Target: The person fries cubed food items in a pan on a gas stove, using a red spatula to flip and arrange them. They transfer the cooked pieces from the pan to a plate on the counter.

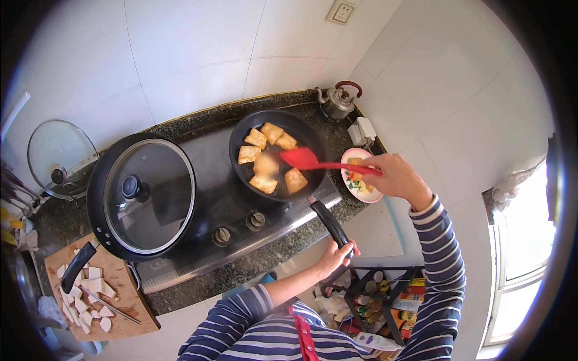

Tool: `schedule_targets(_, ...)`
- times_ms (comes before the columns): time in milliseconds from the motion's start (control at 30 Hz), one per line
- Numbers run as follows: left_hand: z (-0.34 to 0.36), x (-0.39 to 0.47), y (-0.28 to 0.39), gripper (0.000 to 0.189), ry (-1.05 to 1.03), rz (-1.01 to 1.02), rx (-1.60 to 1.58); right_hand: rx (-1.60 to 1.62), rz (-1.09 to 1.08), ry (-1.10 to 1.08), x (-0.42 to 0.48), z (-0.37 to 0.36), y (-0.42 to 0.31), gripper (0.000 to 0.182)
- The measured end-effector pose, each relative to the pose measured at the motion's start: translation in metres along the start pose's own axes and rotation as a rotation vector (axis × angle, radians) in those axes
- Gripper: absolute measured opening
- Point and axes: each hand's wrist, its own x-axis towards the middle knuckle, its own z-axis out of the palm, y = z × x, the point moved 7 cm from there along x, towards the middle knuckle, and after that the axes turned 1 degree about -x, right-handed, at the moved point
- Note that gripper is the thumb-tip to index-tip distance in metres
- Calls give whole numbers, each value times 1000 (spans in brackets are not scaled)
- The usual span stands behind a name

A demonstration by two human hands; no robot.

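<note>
My right hand [394, 177] grips the handle of a red spatula [303, 159], whose head is over a dark frying pan [311, 131]. My left hand [336, 258] is closed around the black handle of that pan. Several browned, flat tofu-like pieces [249, 154] lie in the pan. One golden piece [266, 165] beside the spatula's head is blurred; whether it touches the pan cannot be told. Partly behind my right hand, a pink-rimmed plate [371, 196] holds more browned pieces.
A larger pan with a glass lid [156, 216] stands on the left of the gas stove [203, 153]. Left of the stove, a cutting board [131, 289] bears white cut pieces and a thin metal utensil. A metal kettle [337, 104] is in the back right corner. Another glass lid [63, 149] leans on the wall.
</note>
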Motion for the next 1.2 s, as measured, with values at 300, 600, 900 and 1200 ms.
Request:
schedule_targets(300,-2,3,2,15,19,0,23,30,41,-95,-4,-25,-5,28)
schedule_targets(600,2,4,1,13,16,13,0,-105,-11,-190,6,-17,-3,26)
schedule_targets(900,-1,6,-9,16,1,17,-11,-209,-7,-240,37,-18,-13,24)
schedule_targets(1200,-1,-2,-6,19,25,-14,35,-102,-128,168,13,29,5,20)
